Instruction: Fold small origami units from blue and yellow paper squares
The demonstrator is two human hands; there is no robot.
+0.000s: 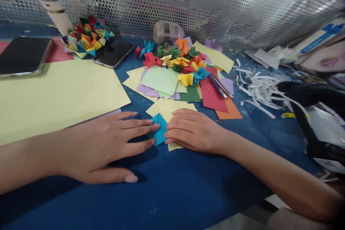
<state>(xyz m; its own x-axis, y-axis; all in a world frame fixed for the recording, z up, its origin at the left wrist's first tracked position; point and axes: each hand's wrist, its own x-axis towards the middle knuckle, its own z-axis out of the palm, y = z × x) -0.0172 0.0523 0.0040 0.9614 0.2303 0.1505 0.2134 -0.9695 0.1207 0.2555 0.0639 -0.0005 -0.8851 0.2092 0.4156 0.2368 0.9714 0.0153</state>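
A small folded piece of blue origami paper (161, 129) lies on the blue table in front of me, with a crease showing at its top. My left hand (107, 143) is open, fingers spread, its fingertips resting on the left side of that paper. From the other side, my right hand (192, 129) has its fingers pressed together at the paper's right edge, gripping it there; the thumb is mostly hidden. Pale yellow sheets (178, 107) lie behind and partly beneath my right hand.
Folded paper flowers (185, 61) are heaped behind colored sheets (159, 79), with pens (219, 86) beside them. Another paper cluster (86, 37), a bottle (56, 16) and two phones (114, 53) stand left, near a large yellow sheet (61, 93). Paper strips (260, 86) lie right; perforated metal (129, 0) rises behind.
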